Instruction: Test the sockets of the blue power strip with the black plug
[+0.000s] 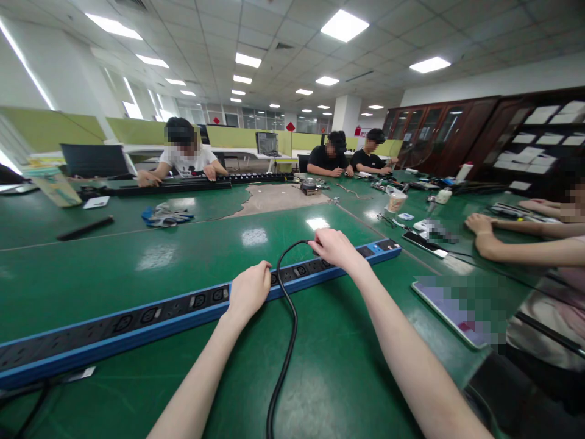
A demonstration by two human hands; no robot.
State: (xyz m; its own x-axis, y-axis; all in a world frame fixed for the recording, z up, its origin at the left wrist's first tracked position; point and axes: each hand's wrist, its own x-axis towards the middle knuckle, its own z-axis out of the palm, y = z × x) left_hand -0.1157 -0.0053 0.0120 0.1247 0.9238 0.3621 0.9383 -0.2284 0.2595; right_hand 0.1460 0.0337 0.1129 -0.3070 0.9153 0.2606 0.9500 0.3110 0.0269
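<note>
A long blue power strip (173,310) with a black socket face lies diagonally across the green table. My left hand (249,289) is closed over the strip near its middle, with the thumb along the top by the sockets. Farther right, my right hand (333,249) is closed in a pinch around one end of a black power cable (292,332), just above the sockets. My fingers hide the cable's tip and any plug on it. From there the cable arches over the strip and runs down toward me.
A purple tablet (450,311) and a phone (425,244) lie on the right, near a co-worker's hands (482,231). Gloves (167,215), a dark bar (86,228) and a cup (55,186) are at left. Several people work across the green table (219,241).
</note>
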